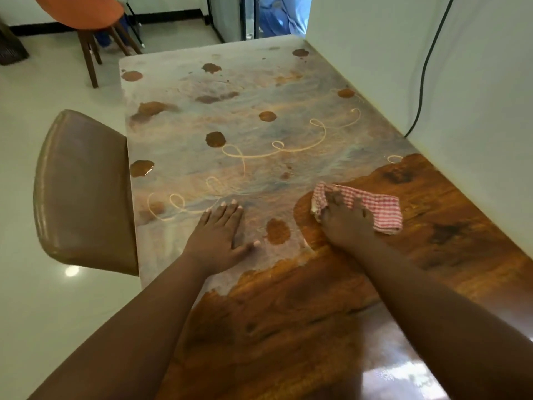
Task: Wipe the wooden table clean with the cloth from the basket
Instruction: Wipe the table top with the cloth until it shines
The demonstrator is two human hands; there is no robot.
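The wooden table (288, 298) runs away from me along a white wall. Its near part and right side show glossy brown wood. The far and left parts carry a greyish film with several brown blobs (277, 231) and pale looping lines (253, 153). My right hand (344, 223) presses down on a red-and-white checked cloth (377, 207) at the border of the film, fingers gripping its left half. My left hand (220, 236) lies flat on the filmed surface, fingers spread, holding nothing. No basket is in view.
A brown padded chair (83, 192) stands against the table's left edge. An orange chair (92, 21) with wooden legs stands past the far corner. A black cable (424, 82) hangs down the white wall on the right. Someone in blue clothing (279, 15) is in the doorway beyond.
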